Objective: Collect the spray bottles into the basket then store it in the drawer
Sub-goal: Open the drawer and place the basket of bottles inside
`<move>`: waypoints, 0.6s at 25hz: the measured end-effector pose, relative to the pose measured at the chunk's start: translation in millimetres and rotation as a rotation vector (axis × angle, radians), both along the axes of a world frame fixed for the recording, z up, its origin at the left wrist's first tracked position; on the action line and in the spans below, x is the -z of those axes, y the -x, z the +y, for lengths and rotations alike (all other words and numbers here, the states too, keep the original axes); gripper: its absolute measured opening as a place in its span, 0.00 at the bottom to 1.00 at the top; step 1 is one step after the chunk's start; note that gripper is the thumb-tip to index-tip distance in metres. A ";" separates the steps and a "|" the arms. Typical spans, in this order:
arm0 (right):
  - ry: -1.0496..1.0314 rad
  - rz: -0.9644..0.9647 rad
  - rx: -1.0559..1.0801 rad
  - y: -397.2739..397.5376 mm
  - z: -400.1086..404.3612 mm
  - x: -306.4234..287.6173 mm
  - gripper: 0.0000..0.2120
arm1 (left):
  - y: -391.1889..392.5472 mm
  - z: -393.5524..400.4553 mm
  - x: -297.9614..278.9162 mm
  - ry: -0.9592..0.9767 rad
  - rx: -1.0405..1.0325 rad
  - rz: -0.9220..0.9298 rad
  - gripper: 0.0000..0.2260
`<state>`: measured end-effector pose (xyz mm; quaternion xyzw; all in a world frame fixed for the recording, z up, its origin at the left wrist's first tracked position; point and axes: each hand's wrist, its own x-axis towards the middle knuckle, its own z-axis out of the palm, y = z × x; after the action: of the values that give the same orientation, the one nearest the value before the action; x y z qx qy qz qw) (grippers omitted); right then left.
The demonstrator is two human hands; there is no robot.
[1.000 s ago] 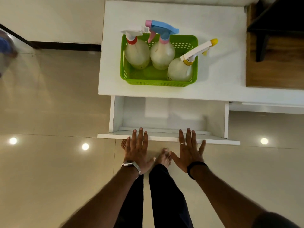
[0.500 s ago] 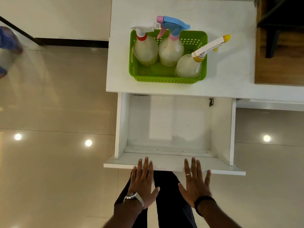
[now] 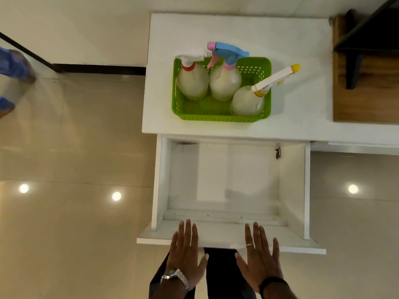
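Observation:
A green basket (image 3: 218, 118) stands on the white counter (image 3: 237, 31). It holds three pale spray bottles: one with a white and red head (image 3: 192, 83), one with a blue and pink head (image 3: 225, 83), one with a white and yellow head (image 3: 248, 101) leaning right. Below the counter a white drawer (image 3: 226, 184) is pulled far out, with nothing inside. My left hand (image 3: 185, 253) and my right hand (image 3: 259, 255) lie flat, fingers spread, over the drawer's front panel (image 3: 222, 236). Neither hand holds anything.
A wooden board (image 3: 367, 104) with a dark frame (image 3: 367, 33) sits at the counter's right. Glossy beige floor tiles (image 3: 75, 234) lie left and right of the drawer. A blurred blue shape (image 3: 13, 67) shows at the far left edge.
The drawer has slid out from partly open to far out toward me. Both hands moved back with its front panel, staying flat with fingers spread.

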<state>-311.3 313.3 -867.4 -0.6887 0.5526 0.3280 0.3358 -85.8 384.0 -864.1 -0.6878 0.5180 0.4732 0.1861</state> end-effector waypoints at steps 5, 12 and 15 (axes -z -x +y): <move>0.276 -0.107 0.069 -20.8 -175.1 -17.5 0.36 | -88.6 -146.5 -11.6 0.505 -0.404 -0.066 0.33; 0.335 -0.560 0.883 -73.1 -399.9 -54.7 0.24 | -169.3 -344.7 -53.5 0.614 -1.075 0.302 0.22; 0.123 -0.674 1.142 -95.0 -409.5 -50.9 0.20 | -158.5 -367.2 -54.1 0.525 -0.985 0.339 0.15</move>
<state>-216.3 -96.3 -816.5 -0.3705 0.7132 -0.1667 0.5713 72.7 16.8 -810.1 -0.7853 0.2594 0.4633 -0.3182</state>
